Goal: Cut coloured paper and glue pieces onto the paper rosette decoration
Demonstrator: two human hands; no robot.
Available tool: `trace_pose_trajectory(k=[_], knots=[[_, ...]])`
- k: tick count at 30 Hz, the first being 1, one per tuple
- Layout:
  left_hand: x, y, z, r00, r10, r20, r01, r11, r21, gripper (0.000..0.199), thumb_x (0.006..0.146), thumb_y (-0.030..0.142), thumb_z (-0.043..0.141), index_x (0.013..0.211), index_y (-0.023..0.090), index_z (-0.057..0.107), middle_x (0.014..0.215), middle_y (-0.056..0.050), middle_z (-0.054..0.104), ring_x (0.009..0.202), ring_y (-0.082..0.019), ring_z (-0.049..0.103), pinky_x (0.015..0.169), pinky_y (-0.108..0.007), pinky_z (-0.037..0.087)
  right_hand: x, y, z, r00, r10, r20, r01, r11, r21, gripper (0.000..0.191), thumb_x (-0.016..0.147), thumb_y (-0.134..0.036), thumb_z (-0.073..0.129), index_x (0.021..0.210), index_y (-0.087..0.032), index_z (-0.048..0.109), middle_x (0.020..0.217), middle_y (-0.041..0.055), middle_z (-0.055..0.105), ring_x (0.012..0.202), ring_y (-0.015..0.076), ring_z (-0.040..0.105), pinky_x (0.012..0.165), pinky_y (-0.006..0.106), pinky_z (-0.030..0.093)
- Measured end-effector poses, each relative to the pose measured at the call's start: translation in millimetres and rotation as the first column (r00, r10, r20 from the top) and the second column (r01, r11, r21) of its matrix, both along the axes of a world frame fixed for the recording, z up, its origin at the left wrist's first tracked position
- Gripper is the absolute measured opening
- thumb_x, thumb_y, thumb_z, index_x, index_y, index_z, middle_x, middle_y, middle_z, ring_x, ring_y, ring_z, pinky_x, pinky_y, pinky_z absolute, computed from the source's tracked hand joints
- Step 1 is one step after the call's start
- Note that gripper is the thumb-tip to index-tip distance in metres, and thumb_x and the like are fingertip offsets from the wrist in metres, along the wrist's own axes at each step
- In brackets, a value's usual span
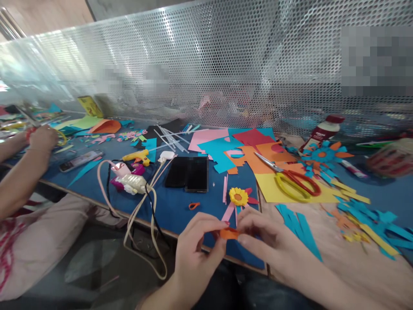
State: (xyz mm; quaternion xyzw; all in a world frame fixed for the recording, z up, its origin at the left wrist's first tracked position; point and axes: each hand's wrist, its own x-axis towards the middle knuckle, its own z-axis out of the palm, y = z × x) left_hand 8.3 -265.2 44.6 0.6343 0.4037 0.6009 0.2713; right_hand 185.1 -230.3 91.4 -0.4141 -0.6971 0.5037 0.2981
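Between my two hands, at the table's front edge, is a small strip of orange paper [229, 234]. My left hand [201, 243] pinches its left end between thumb and fingers. On the other end, the thumb and fingertips of my right hand [261, 234] are closed. Just beyond my fingers lies a yellow paper flower [238, 196] with red and pink strips around it. A small orange paper loop [194, 206] rests on the blue table to the left of the flower.
Yellow-and-red-handled scissors [295, 184] lie on coloured paper at right. A black phone [196, 174], a yellow glue gun [137, 158] and a cabled power strip [132, 183] are left. A bottle [322, 133] stands behind. A co-worker's hand [43, 137] works at far left.
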Motion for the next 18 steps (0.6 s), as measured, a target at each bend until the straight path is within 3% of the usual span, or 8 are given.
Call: trace_pose_trajectory(k=[3, 9, 13, 18], knots=[[-1.0, 1.1, 1.8, 1.0, 0.007, 0.008, -0.007, 1.0, 0.005, 0.025, 0.08, 0.003, 0.057, 0.096, 0.021, 0.065, 0.089, -0.004, 0.064, 0.082, -0.016, 0.062, 0.068, -0.026, 0.053, 2.5, 2.3, -0.4, 1.0, 0.009, -0.024, -0.01, 1.0, -0.019, 0.028, 0.092, -0.046, 0.048, 0.084, -0.023, 0.062, 0.087, 0.0008, 0.059, 0.086, 0.0156, 0.054, 0.078, 0.028, 0.044], [-0.2, 0.6, 2.4, 1.0, 0.008, -0.022, -0.008, 1.0, -0.023, 0.024, 0.081, 0.004, 0.058, 0.096, 0.022, 0.065, 0.089, -0.004, 0.064, 0.084, -0.017, 0.062, 0.072, -0.028, 0.053, -4.1, 0.4, 3.3, 1.0, -0.018, 0.019, 0.018, 1.0, 0.003, 0.019, 0.086, -0.038, 0.059, 0.078, -0.021, 0.061, 0.091, 0.0026, 0.06, 0.084, 0.0162, 0.055, 0.072, 0.029, 0.044], [-0.3, 1.9, 0.6, 1.0, 0.014, -0.023, -0.015, 0.999, -0.045, 0.026, 0.08, 0.004, 0.058, 0.096, 0.023, 0.066, 0.091, -0.004, 0.065, 0.085, -0.017, 0.062, 0.072, -0.027, 0.053, 0.8, 1.3, 4.7, 0.999, -0.022, -0.027, 0.022, 1.0, -0.017, 0.027, 0.089, -0.045, 0.054, 0.077, -0.021, 0.061, 0.089, 0.0021, 0.061, 0.088, 0.0174, 0.056, 0.08, 0.03, 0.045], [2.8, 4.6, 1.9, 1.0, -0.004, -0.014, 0.003, 0.999, -0.051, 0.025, 0.08, 0.005, 0.057, 0.095, 0.022, 0.066, 0.09, -0.004, 0.065, 0.084, -0.017, 0.062, 0.071, -0.027, 0.053, 1.3, 4.6, 1.7, 0.999, -0.03, 0.009, 0.031, 0.999, -0.038, 0.024, 0.086, -0.044, 0.058, 0.078, -0.021, 0.061, 0.087, 0.0017, 0.061, 0.083, 0.0165, 0.055, 0.077, 0.03, 0.045]])
